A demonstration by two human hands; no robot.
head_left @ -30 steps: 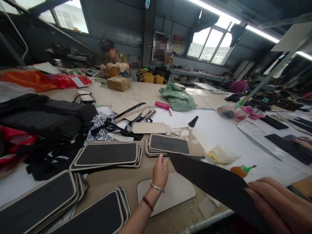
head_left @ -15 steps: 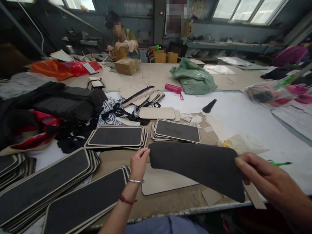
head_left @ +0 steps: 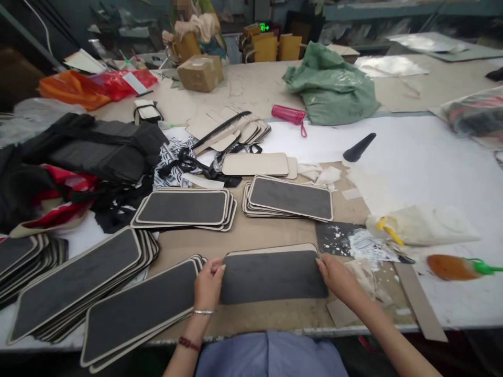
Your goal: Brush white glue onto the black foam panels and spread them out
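Observation:
A dark grey rounded sheet (head_left: 273,277) stretches between my two hands, lying over a beige panel (head_left: 277,250) whose pale upper edge shows above it. My left hand (head_left: 208,285) pinches the sheet's left edge between thumb and fingers. At the opposite end, my right hand (head_left: 334,272) grips the right edge. Just beyond are two stacks of beige-bordered dark panels, one stack (head_left: 183,207) to the left and another stack (head_left: 291,198) to the right. Larger bordered panels (head_left: 141,309) lie close to my left wrist.
Beyond my right hand are a white-smeared dark board (head_left: 334,240), a cream plastic bag (head_left: 428,225) and a bottle of amber liquid (head_left: 451,267). A green bag (head_left: 332,86), a pink pouch (head_left: 288,113) and a cardboard box (head_left: 200,72) stand farther back. A co-worker (head_left: 200,26) is across the table.
The dark sheet has come down from a tilted, raised position and now lies nearly level over the beige panel. My right hand has moved left and the view has tipped downward.

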